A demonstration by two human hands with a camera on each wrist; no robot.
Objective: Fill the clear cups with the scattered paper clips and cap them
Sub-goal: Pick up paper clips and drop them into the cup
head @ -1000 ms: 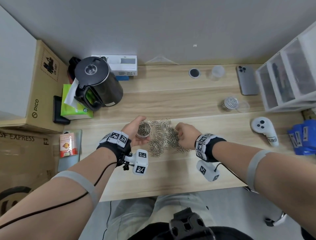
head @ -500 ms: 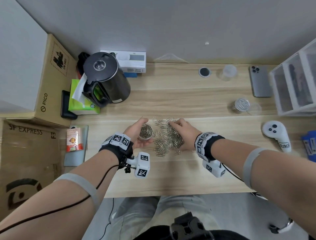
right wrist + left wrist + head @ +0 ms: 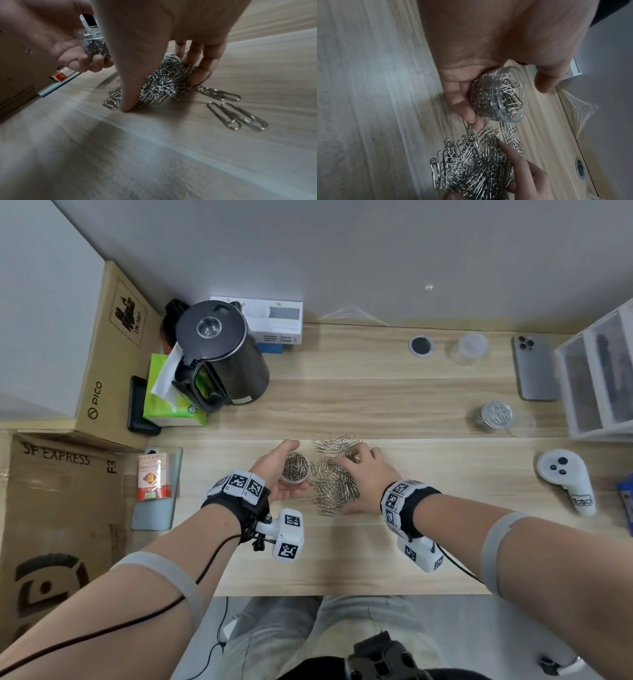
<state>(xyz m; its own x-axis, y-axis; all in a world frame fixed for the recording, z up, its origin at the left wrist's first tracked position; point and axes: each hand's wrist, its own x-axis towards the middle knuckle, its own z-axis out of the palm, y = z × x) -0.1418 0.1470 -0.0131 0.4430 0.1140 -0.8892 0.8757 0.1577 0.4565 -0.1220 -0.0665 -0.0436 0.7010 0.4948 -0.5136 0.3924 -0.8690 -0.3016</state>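
Observation:
My left hand (image 3: 291,474) grips a small clear cup (image 3: 297,464), partly filled with silver paper clips and uncapped; the left wrist view has it tilted (image 3: 501,97). Just right of it a heap of paper clips (image 3: 334,486) lies on the wooden desk (image 3: 342,559). My right hand (image 3: 346,484) arches over the heap. Its thumb tip touches the desk on the near side and its fingers (image 3: 200,73) curl in from the far side, squeezing a bunch of clips (image 3: 163,81) between them. A few loose clips (image 3: 240,116) lie nearer the camera.
At the back right stand a clip-filled clear cup (image 3: 496,414) with a clear lid (image 3: 521,424) beside it and an empty clear cup (image 3: 471,349). A phone (image 3: 536,368), plastic drawers (image 3: 599,378) and a white controller (image 3: 567,479) are on the right; a black kettle (image 3: 219,357) and cardboard boxes (image 3: 61,491) are on the left.
My right hand went from a fist at the heap's right side, reached to its far edge, and now spans the heap with thumb and fingers. The left hand kept hold of the cup.

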